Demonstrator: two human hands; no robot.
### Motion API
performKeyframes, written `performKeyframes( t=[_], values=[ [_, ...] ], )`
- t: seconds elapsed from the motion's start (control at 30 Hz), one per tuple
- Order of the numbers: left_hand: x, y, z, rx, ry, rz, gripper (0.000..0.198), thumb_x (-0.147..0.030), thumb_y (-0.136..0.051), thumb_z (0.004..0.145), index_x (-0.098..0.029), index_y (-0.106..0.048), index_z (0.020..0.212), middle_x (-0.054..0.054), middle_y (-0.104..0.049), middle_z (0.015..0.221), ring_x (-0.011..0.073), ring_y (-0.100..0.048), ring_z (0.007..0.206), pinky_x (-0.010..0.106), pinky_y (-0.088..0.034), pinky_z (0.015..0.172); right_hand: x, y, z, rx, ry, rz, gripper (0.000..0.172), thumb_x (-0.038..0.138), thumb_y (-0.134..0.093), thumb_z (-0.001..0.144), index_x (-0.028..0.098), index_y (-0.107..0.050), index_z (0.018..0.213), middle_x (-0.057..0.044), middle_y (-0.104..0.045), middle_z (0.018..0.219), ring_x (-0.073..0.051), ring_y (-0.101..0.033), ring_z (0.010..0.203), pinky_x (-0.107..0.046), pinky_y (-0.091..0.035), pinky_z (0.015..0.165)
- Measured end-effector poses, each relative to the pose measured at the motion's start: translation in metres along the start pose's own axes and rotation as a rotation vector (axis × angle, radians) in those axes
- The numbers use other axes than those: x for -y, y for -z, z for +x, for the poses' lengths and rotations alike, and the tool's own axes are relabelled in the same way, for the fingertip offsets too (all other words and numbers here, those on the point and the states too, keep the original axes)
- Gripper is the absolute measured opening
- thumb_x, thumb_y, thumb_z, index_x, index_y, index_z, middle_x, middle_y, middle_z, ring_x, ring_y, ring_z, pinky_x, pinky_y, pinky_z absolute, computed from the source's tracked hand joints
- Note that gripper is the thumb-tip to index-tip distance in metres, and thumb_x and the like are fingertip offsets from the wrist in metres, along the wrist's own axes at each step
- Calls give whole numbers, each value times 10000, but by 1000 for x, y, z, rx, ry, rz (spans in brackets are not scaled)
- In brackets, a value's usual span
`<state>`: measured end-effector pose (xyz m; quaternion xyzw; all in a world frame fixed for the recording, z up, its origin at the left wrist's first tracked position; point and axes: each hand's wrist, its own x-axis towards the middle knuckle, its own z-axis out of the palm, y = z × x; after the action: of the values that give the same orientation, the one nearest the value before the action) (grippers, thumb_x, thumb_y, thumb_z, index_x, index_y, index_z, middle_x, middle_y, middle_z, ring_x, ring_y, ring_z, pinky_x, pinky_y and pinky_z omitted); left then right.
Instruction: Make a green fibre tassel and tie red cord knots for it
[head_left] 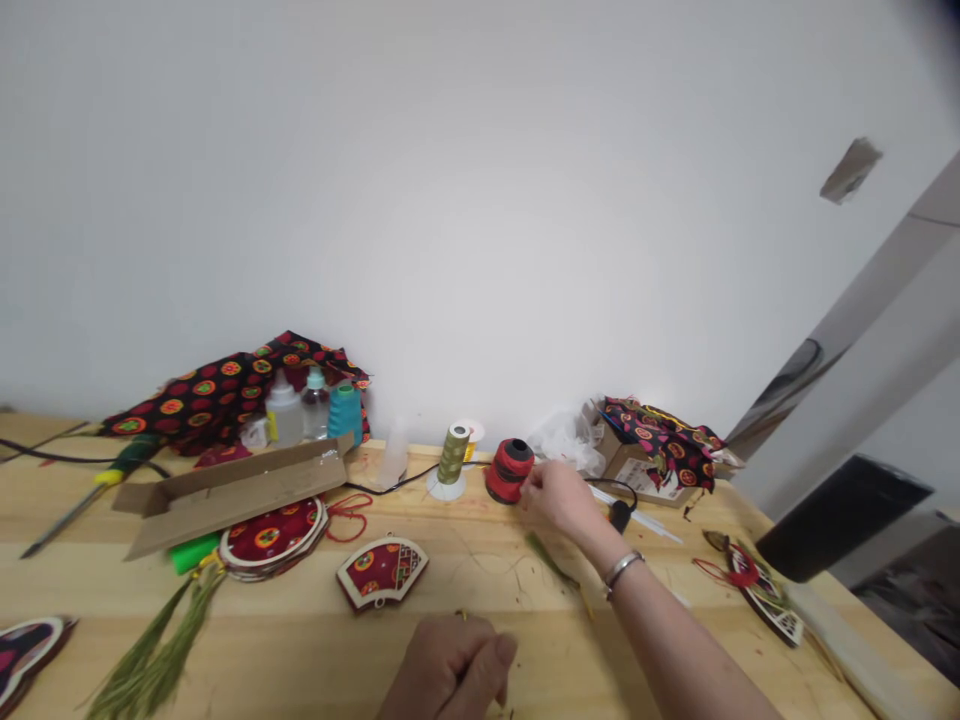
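My right hand (559, 497), with a silver bangle on its wrist, is stretched out beside a cone of red thread (510, 472). Its fingers are curled, with the tips at the cone's right side; whether they grip thread is too blurred to tell. My left hand (454, 665) is closed near the front of the table, and what it may hold is hidden. Just beyond it lies a fan-shaped pendant (382, 572) with red patterned fabric in a pale frame. A spool of olive green thread (454, 455) stands left of the red cone. A green tassel piece (553, 560) lies below my right wrist.
At left, an open cardboard box (240, 495) partly covers round pendants (270, 540) with a green tassel (154, 650). Bottles (285, 412) and patterned fabric (217, 390) stand behind. A soldering-iron-like tool (97, 487) lies far left. Another pendant (772, 600) is at right.
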<state>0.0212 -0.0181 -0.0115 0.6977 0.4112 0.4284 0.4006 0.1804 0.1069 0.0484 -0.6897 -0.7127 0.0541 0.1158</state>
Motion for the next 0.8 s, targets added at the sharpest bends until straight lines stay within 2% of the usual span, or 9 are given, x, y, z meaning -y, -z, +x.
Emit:
performKeyframes(
  t=[0.13, 0.27, 0.37, 0.4, 0.5, 0.57, 0.67, 0.77, 0.8],
  values=[
    [1, -2, 0, -24, 18, 11, 491, -414, -390, 857, -178, -539, 454, -19, -424, 436, 125, -455, 474, 225, -331, 515, 17, 26, 5, -32, 57, -6, 230, 229, -491, 776, 142, -683, 684, -119, -669, 701, -206, -604, 681, -261, -360, 575],
    [1, -3, 1, -34, 28, 16, 463, -370, -411, 847, -184, -529, 440, -19, -425, 426, 129, -463, 474, 229, -343, 531, 26, 33, 16, -129, 133, 40, 375, 390, -434, 842, 164, -610, 1084, -146, -612, 1067, -246, -538, 1016, -311, -380, 807],
    [2, -3, 1, -17, 23, 15, 462, -371, -407, 848, -185, -527, 442, -15, -433, 421, 133, -473, 475, 233, -344, 528, 25, 21, 27, -101, 153, 94, 702, 492, -598, 705, 135, -436, 1288, -185, -539, 1176, -281, -514, 1061, -343, -386, 840],
    [2, -3, 1, -6, 22, 12, 463, -370, -406, 849, -184, -525, 442, -15, -431, 419, 132, -473, 471, 234, -337, 520, 23, 16, 30, -75, 153, 115, 720, 478, -630, 674, 110, -455, 1267, -195, -559, 1136, -286, -542, 1012, -347, -401, 814],
    [2, -2, 2, -19, 8, 7, 435, -357, -415, 851, -181, -531, 470, -16, -439, 432, 131, -464, 475, 241, -316, 502, 18, 5, 32, -12, 175, 189, 492, 347, -635, 674, 89, -579, 1089, -152, -633, 968, -247, -595, 863, -328, -428, 749],
    [0, 1, 3, -114, -6, -7, 356, -348, -435, 848, -181, -583, 571, -5, -496, 505, 138, -470, 510, 247, -332, 522, 14, 6, 24, 14, 216, 237, 398, 292, -608, 694, 121, -587, 1053, -96, -650, 923, -208, -599, 836, -303, -438, 751],
    [-4, 9, 6, -369, 26, -56, 220, -331, -490, 832, -186, -625, 929, 47, -609, 807, 166, -532, 659, 269, -403, 646, 2, 24, 1, 87, 328, 370, 459, 281, -605, 710, 174, -515, 1148, -46, -631, 1005, -169, -591, 896, -278, -449, 810],
    [-6, 17, 11, -601, 122, -168, 317, -353, -513, 824, -197, -560, 1096, 104, -551, 1163, 235, -501, 1036, 321, -396, 837, -14, 48, -28, 341, 500, 761, 533, 262, -658, 691, 191, -475, 1186, -71, -578, 1115, -190, -566, 992, -314, -435, 885],
    [-6, 19, 12, -623, 163, -240, 357, -373, -496, 834, -195, -530, 1143, 110, -520, 1227, 243, -451, 1129, 341, -372, 897, -20, 55, -36, 417, 519, 827, 537, 265, -672, 687, 199, -478, 1183, -80, -565, 1137, -201, -554, 1021, -327, -430, 900]
  ],
)
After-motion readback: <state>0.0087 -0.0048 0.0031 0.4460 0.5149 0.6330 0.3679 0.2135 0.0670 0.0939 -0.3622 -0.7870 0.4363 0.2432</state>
